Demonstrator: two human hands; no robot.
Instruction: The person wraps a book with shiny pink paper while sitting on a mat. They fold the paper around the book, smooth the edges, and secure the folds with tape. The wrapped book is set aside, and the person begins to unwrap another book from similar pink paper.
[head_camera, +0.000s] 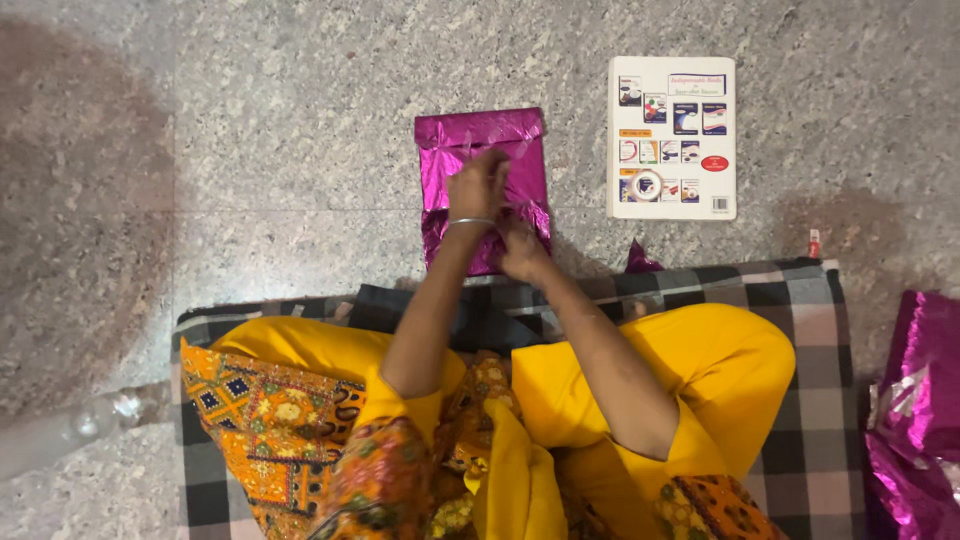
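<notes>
Pressing the shiny magenta wrapping down on the parcel looks like the step in hand, and it would go best with the foil kept taut: one hand pinning the flap flat while the other smooths the crease outward, so the slippery sheet does not spring back or wrinkle. The parcel lies flat on the stone floor, just beyond the far edge of the checked mat on which the person sits, and just left of a white book with small pictures on its cover. The left hand rests on the middle of the parcel, its fingers curled down onto the foil; whether they pinch a fold or only press cannot be told. The right hand sits at the parcel's near edge, its fingers bent against the wrapping, their grip likewise unclear. A roll of tape lies on the book's lower part. The hands cover the parcel's centre and near right corner, so any seam or tape there is hidden. More magenta foil is cut off at the right, and a small magenta scrap peeks out beside the mat's far edge.
</notes>
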